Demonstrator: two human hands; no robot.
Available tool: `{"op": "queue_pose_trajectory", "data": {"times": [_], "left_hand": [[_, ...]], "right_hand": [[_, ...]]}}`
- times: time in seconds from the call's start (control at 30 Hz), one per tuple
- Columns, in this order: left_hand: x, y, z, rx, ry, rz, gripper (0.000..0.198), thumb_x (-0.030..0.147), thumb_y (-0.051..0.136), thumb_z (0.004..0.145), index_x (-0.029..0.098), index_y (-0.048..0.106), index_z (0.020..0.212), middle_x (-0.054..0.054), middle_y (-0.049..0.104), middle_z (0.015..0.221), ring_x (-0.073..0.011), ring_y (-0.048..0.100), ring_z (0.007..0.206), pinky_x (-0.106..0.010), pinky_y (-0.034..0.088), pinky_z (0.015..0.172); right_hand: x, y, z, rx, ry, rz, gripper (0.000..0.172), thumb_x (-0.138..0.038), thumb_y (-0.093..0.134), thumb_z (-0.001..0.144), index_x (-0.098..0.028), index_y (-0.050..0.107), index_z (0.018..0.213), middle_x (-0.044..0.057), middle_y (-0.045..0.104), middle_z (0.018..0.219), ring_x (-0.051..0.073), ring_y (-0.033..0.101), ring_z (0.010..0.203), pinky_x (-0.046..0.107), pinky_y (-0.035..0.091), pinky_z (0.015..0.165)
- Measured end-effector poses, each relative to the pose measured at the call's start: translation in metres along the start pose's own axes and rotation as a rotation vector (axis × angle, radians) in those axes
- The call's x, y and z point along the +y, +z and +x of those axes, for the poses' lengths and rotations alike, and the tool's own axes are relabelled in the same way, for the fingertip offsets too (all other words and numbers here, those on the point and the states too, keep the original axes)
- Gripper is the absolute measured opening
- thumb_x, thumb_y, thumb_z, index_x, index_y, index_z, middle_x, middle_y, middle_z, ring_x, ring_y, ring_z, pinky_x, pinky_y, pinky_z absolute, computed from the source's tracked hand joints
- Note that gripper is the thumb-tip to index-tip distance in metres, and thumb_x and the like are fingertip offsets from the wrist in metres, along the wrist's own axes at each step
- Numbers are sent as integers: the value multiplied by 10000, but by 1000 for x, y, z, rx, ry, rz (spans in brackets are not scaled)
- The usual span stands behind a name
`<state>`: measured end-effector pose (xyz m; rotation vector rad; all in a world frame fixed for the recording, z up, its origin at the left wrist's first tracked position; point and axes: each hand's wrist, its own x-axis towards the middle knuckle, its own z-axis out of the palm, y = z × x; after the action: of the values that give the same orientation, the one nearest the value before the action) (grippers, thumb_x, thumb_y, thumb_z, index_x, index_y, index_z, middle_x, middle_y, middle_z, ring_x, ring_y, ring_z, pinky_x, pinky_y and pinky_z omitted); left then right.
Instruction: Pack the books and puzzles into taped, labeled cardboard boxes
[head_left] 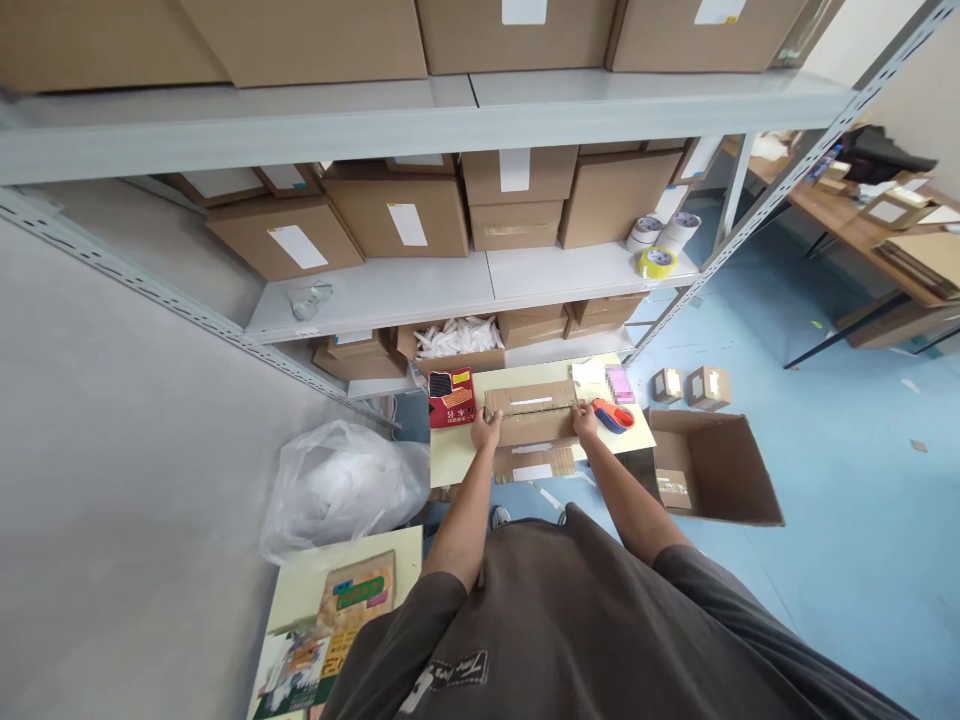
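On the small pale-yellow table (451, 462) in front of me lies a long cardboard box (536, 430) with white strips on it. At its left end, my left hand (487, 428) is closed on the cardboard edge. My right hand (584, 421) grips the opposite end, fingers partly hidden. A cardboard flap or second piece (534, 465) with white labels extends over the table's near edge; I cannot tell whether it is joined to the box. Just right of my right hand sits a red-and-blue tape dispenser (613, 416). A red printed packet (451, 398) lies left of the box.
Grey shelving (420, 285) holding cartons rises ahead. Tape rolls (657, 262) stand on its middle shelf. An open carton (716, 465) is on the floor at right, beside two small boxes (709, 387). A plastic bag (345, 485) bulges at left.
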<state>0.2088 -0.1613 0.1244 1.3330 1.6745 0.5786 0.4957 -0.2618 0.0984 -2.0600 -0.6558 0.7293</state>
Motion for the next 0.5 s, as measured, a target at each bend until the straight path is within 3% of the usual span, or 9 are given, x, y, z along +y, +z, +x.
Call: {"op": "queue_pose_trajectory", "data": {"times": [0.17, 0.3, 0.4, 0.5], "left_hand": [[-10, 7, 3, -62, 59, 36, 681, 596, 586, 1024, 172, 505, 1551, -206, 741, 1362, -359, 681, 1327, -421, 500, 1068], [-11, 11, 7, -65, 84, 44, 593, 554, 496, 1067, 214, 482, 1552, -176, 723, 1392, -326, 678, 1333, -411, 505, 1069], [-7, 14, 6, -45, 80, 66, 591, 537, 483, 1068, 209, 448, 1558, -194, 690, 1429, -329, 652, 1370, -420, 498, 1080], [1, 14, 3, 16, 8, 94, 581, 526, 538, 1041, 190, 481, 1512, -226, 684, 1416, -349, 668, 1336, -432, 502, 1075]], "right_hand": [[-6, -2, -3, 10, 19, -32, 529, -683, 511, 895, -225, 653, 1118, 168, 782, 1080, 372, 723, 1024, 508, 564, 967], [-10, -14, -6, -13, -127, -76, 576, -663, 533, 932, -222, 673, 1276, 180, 736, 1315, 384, 660, 1270, 519, 492, 1132], [-9, -34, -4, -7, -214, -95, 654, -623, 548, 962, -201, 618, 1457, 191, 628, 1515, 378, 541, 1452, 521, 398, 1247], [-4, -65, 6, -18, -279, -140, 645, -545, 557, 988, -175, 590, 1515, 199, 583, 1568, 380, 497, 1494, 538, 362, 1277]]}}
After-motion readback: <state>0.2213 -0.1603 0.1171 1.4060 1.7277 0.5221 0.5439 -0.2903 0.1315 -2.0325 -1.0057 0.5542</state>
